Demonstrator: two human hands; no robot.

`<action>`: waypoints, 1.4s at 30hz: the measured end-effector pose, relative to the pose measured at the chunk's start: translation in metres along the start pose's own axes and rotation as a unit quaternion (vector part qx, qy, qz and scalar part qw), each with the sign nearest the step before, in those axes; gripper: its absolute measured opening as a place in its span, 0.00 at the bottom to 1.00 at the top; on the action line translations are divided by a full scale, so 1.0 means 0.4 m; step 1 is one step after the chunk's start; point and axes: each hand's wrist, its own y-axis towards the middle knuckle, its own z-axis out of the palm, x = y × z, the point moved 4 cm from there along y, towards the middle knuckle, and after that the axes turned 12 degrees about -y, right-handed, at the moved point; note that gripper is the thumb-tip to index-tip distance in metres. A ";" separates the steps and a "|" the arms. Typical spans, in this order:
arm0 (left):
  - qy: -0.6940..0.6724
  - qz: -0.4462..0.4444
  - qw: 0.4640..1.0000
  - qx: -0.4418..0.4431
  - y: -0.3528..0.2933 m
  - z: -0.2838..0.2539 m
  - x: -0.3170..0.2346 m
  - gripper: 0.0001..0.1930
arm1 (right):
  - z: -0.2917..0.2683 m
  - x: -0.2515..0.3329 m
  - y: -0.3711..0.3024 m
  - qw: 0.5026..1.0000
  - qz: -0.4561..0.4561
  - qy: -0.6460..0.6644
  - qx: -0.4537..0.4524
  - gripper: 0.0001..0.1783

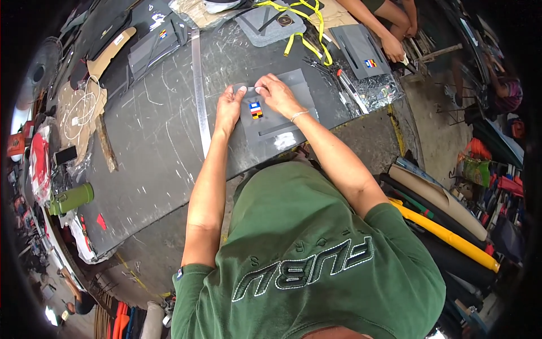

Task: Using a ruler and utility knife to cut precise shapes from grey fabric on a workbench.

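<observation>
A grey fabric panel (268, 121) with a small multicoloured patch (256, 111) lies on the dark work table in front of me. At its far left corner my left hand (228, 108) pinches the edge between thumb and fingers. Close beside it, my right hand (278, 97) grips the same far edge, thumb and fingertips pressed together. A small pale bit shows between the two hands, too small to name. Under and beyond the panel, more grey sheet material (299, 85) spreads out to the right.
A long metal ruler (200, 90) lies left of the panel. To the right are a cutter knife (351, 91) and another patched grey panel (358, 51), near a co-worker's hand (392, 48). Yellow tape (319, 28) lies at the back, a green bottle (72, 199) far left.
</observation>
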 end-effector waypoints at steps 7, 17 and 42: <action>-0.017 0.013 1.000 -0.014 0.003 -0.022 0.035 0.12 | -0.108 -0.127 0.034 0.873 0.206 0.436 -0.072 0.06; 0.080 -0.019 0.997 -0.007 0.000 0.033 -0.008 0.24 | -0.211 -0.326 -0.090 0.750 0.188 0.591 -0.231 0.05; 0.543 0.303 0.779 0.081 -0.119 0.214 -0.088 0.27 | -0.319 -0.256 -0.318 0.833 0.229 0.377 -0.334 0.08</action>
